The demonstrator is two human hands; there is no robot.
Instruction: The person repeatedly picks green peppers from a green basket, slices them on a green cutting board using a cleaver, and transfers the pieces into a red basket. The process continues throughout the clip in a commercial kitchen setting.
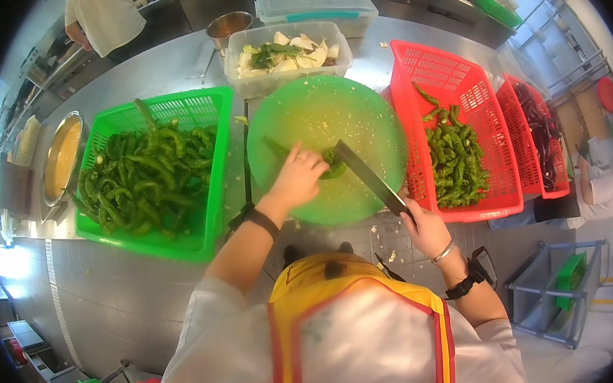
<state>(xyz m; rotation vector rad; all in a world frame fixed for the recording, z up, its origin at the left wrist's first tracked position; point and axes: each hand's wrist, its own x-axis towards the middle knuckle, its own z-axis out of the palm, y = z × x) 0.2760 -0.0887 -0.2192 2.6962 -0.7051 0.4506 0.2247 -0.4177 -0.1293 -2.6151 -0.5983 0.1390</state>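
Observation:
On the round green cutting board (326,107), my left hand (300,177) presses down on green chili peppers (333,167), its fingers curled over them. Another pepper (274,146) points out past the far side of that hand. My right hand (424,227) grips the handle of a kitchen knife (368,172), whose dark blade slants over the board, its tip end close to the peppers. Left of the board, a green plastic basket (221,171) holds a heap of whole green peppers (146,172). A red plastic basket (416,127) at the right contains cut green pepper pieces (454,162).
Behind the board are a clear plastic bin (291,78) of pale vegetable pieces, a lidded bin (317,4) and a metal pot (229,26). A metal bowl (63,158) of orange liquid stands far left. Farther right is a red basket (518,107) of dark produce. Two other people are nearby.

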